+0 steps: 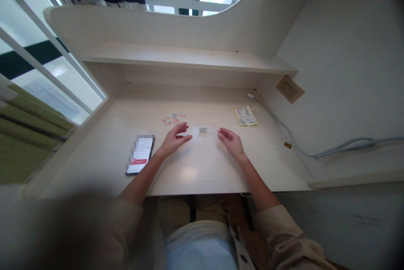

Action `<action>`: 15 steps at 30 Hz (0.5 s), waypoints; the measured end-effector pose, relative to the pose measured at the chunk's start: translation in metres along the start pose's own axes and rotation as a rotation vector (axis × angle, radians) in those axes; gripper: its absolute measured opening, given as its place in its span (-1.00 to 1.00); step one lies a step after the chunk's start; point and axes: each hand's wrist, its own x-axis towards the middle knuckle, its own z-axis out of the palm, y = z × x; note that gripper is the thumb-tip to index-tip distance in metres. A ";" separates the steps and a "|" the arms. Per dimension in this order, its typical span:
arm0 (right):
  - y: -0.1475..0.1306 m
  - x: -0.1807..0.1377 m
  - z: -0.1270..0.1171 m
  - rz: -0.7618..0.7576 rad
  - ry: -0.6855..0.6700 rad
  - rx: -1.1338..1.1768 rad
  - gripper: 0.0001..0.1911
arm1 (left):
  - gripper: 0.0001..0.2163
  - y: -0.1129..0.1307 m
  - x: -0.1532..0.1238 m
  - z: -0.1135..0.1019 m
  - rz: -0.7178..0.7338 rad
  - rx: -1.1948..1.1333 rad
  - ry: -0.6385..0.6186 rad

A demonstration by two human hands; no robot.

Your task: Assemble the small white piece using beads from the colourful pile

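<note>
A small clear packet or sheet with a grey print (203,130) lies on the desk between my two hands; its exact kind is too small to tell. To its left hovers my left hand (174,138), thumb apart from the fingers and nothing between them. On the other side is my right hand (231,140), its fingers bent and the thumb close to the fingertips. Whatever it may pinch cannot be made out. Small red and blue pieces (173,118) are scattered just beyond my left fingertips.
A phone (141,154) lies left of my left forearm. A yellow-edged printed packet (245,116) sits at the back right. Grey cables (296,138) run along the right wall below a socket (290,89). A shelf (189,60) spans the back above the desk (202,173).
</note>
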 end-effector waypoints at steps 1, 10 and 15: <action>0.001 0.002 0.001 0.000 -0.002 -0.006 -0.44 | -0.41 0.000 0.002 0.001 0.000 -0.003 -0.002; -0.001 0.029 0.010 -0.040 -0.073 -0.175 -0.52 | -0.49 -0.001 0.027 0.013 0.032 0.225 0.005; -0.002 0.038 0.010 -0.132 -0.150 -0.314 -0.63 | -0.60 -0.008 0.039 0.017 0.134 0.405 -0.021</action>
